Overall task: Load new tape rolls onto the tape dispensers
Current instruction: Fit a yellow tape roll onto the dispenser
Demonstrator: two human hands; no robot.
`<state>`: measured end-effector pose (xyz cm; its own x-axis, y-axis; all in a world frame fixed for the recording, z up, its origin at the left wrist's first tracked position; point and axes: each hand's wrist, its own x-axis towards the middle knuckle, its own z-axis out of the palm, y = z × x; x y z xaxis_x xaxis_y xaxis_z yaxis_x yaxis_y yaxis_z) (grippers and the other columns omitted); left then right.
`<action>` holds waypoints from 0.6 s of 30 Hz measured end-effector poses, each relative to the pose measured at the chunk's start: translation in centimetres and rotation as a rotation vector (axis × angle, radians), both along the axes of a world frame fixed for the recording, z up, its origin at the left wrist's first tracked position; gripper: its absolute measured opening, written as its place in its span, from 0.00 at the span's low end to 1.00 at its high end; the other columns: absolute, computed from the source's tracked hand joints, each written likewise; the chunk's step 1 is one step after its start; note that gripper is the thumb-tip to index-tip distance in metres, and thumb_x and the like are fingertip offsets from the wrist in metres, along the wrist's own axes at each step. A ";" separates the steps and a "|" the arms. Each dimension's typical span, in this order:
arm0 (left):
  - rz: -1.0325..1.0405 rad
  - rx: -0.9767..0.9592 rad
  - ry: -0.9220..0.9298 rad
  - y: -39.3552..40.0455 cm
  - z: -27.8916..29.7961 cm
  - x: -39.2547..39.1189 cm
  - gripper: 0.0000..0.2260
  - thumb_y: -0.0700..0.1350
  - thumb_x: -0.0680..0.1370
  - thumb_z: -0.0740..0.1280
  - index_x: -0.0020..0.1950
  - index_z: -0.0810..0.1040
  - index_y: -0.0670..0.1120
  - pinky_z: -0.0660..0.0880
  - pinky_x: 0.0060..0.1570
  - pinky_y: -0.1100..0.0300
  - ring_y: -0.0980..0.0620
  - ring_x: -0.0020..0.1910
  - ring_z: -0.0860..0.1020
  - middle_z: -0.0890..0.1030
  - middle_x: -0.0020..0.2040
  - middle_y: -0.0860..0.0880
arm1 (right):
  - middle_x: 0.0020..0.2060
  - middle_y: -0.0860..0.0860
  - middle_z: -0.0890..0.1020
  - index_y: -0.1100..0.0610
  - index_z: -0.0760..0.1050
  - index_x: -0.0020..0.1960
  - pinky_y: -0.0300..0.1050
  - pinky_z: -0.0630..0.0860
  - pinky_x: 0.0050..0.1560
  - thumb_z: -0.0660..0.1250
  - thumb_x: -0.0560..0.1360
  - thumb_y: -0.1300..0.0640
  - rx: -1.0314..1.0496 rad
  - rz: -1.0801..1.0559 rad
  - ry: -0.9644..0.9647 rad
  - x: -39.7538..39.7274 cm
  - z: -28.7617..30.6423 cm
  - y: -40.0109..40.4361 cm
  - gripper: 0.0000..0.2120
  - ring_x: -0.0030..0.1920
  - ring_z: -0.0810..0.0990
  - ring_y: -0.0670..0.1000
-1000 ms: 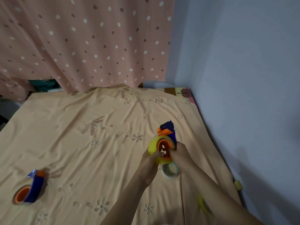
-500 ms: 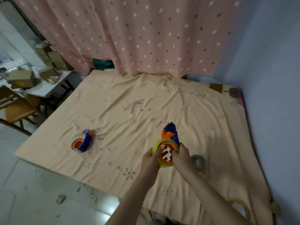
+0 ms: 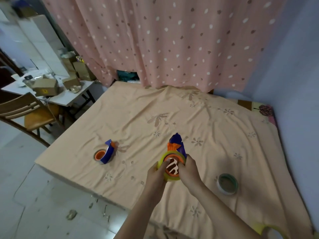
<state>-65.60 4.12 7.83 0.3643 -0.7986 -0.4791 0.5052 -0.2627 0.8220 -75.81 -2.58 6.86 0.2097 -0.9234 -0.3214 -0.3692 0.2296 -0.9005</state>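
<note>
At the near right edge a yellow tape roll [image 3: 269, 229] lies partly cut off by the frame, on the peach floral sheet [image 3: 224, 135] that covers the bed. A little farther in, both forearms reach up from the near edge to the middle of the sheet. The left hand [image 3: 156, 173] has its fingers curled round the left side of a yellow-green tape roll [image 3: 165, 176], thumb lying over the orange hub. The right hand [image 3: 189, 171] grips the roll's right side in the same way, fingers clenched on it. That roll sits around the orange hub of a blue tape dispenser [image 3: 177, 145], whose blue and orange head sticks up just beyond the hands (how fully the roll is seated cannot be told).

To the right of the hands, well apart from them, a green-edged tape roll [image 3: 227, 184] lies flat on the sheet. To the left, about level with the hands, a second blue dispenser [image 3: 105, 153] lies on the sheet with its orange hub bare.

Farther left, off the bed, stand a wooden chair [image 3: 25, 112] and a white table [image 3: 69, 97] carrying cardboard boxes [image 3: 45, 87]. At the far side hangs a pink spotted curtain [image 3: 172, 40], with a pale blue wall [image 3: 293, 66] to the right.
</note>
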 end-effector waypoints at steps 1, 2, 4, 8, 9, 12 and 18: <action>-0.005 -0.005 0.004 0.0 0.0 0.8 0.13 0.43 0.81 0.68 0.62 0.81 0.37 0.80 0.62 0.44 0.43 0.55 0.86 0.88 0.54 0.41 | 0.50 0.52 0.82 0.55 0.75 0.58 0.47 0.80 0.54 0.60 0.80 0.62 -0.003 -0.009 0.002 0.8 0.1 0.0 0.09 0.51 0.81 0.52; -0.012 -0.011 0.010 -0.2 -0.1 1.8 0.14 0.43 0.81 0.68 0.63 0.80 0.36 0.79 0.64 0.42 0.42 0.56 0.86 0.87 0.55 0.40 | 0.50 0.52 0.82 0.55 0.75 0.58 0.47 0.80 0.54 0.60 0.80 0.62 -0.005 -0.018 0.003 1.6 0.1 0.0 0.10 0.51 0.82 0.52; -0.042 -0.024 0.009 -0.4 -0.5 4.0 0.14 0.43 0.81 0.68 0.63 0.80 0.36 0.77 0.66 0.41 0.42 0.57 0.86 0.87 0.55 0.40 | 0.50 0.51 0.82 0.53 0.75 0.58 0.47 0.80 0.55 0.60 0.80 0.62 -0.012 -0.037 0.004 3.7 0.2 0.1 0.10 0.51 0.82 0.50; -0.134 -0.036 0.020 -0.8 -1.8 10.6 0.15 0.45 0.81 0.69 0.63 0.81 0.37 0.77 0.67 0.41 0.41 0.59 0.85 0.87 0.56 0.39 | 0.48 0.49 0.82 0.52 0.75 0.57 0.40 0.79 0.49 0.61 0.79 0.62 -0.033 -0.087 0.008 9.5 -0.4 0.2 0.10 0.49 0.82 0.47; -0.158 -0.041 0.015 -0.8 -2.1 12.7 0.15 0.45 0.81 0.69 0.64 0.80 0.38 0.78 0.66 0.43 0.41 0.58 0.85 0.87 0.56 0.39 | 0.48 0.49 0.82 0.51 0.75 0.56 0.40 0.79 0.48 0.61 0.79 0.62 -0.033 -0.096 0.006 11.5 -0.5 0.2 0.10 0.49 0.82 0.47; -0.212 -0.047 -0.018 -0.6 -3.0 19.1 0.14 0.45 0.81 0.69 0.62 0.81 0.38 0.80 0.62 0.47 0.42 0.56 0.86 0.88 0.54 0.40 | 0.47 0.49 0.83 0.52 0.77 0.55 0.41 0.80 0.47 0.62 0.79 0.61 0.002 -0.160 0.028 17.5 -1.3 1.1 0.09 0.47 0.83 0.48; -0.301 -0.024 -0.044 -0.6 -3.2 27.1 0.20 0.54 0.75 0.74 0.62 0.82 0.43 0.76 0.67 0.41 0.43 0.58 0.85 0.87 0.56 0.43 | 0.46 0.50 0.84 0.54 0.78 0.55 0.41 0.80 0.46 0.63 0.78 0.60 0.005 -0.260 0.098 25.3 -0.6 2.2 0.08 0.47 0.84 0.49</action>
<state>-38.55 3.54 4.68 0.1297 -0.8845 -0.4482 0.3716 -0.3758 0.8489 -50.55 -0.41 6.23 -0.0664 -0.9405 -0.3333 -0.3828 0.3325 -0.8619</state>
